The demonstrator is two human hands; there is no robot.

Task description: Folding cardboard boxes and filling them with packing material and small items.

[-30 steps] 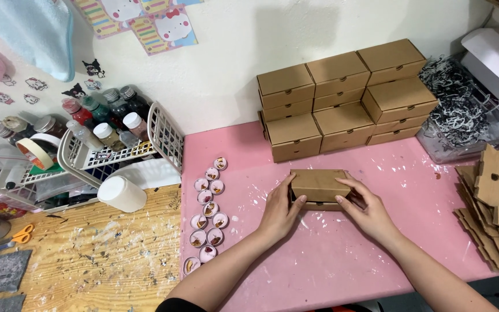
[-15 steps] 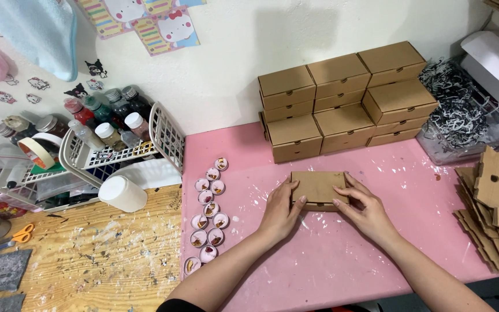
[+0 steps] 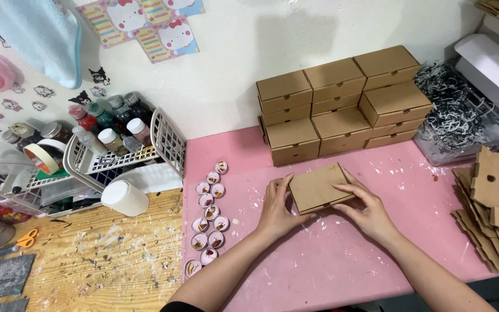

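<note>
The left hand (image 3: 276,207) and the right hand (image 3: 369,211) hold a small brown box (image 3: 319,188) between them, one hand on each side. The box sits tipped on the pink tabletop (image 3: 342,260), just in front of a stack of boxes (image 3: 342,104).

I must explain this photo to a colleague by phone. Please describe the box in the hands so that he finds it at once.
On the pink mat, in front of the stacked brown boxes at the wall, lies one flat cardboard box. The left hand and right hand grip its two ends. Unlike the others, it lies alone and slightly turned.
</note>
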